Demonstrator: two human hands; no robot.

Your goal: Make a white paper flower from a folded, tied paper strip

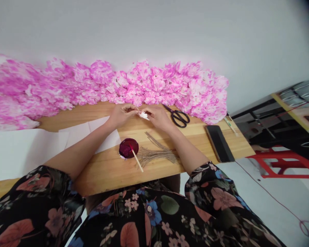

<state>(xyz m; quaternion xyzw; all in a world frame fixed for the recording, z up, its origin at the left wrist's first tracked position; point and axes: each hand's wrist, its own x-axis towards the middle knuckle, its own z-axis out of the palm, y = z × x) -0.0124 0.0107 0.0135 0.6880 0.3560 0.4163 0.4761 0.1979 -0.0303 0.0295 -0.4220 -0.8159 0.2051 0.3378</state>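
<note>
Between my two hands is a small white paper flower (144, 115), its pointed petals facing me. My right hand (157, 116) is closed on it from the right. Opposite, my left hand (123, 114) pinches at the flower's left end with thumb and forefinger; what exactly lies in that pinch is too small to make out. Nearer me stands a small dish of dark magenta dye (125, 148), and a wooden stick (137, 159) with a reddened tip leans in it. Thin brown stems (158, 155) lie right of the dish. Black-handled scissors (179, 118) rest beyond my right hand.
Many pink-and-white flowers (144, 82) are heaped along the wall. White paper sheets (25, 151) cover the table's left side. A phone (219, 143) with a cable lies near the right edge of the wooden table (105, 175). A red stool (285, 163) stands to the right.
</note>
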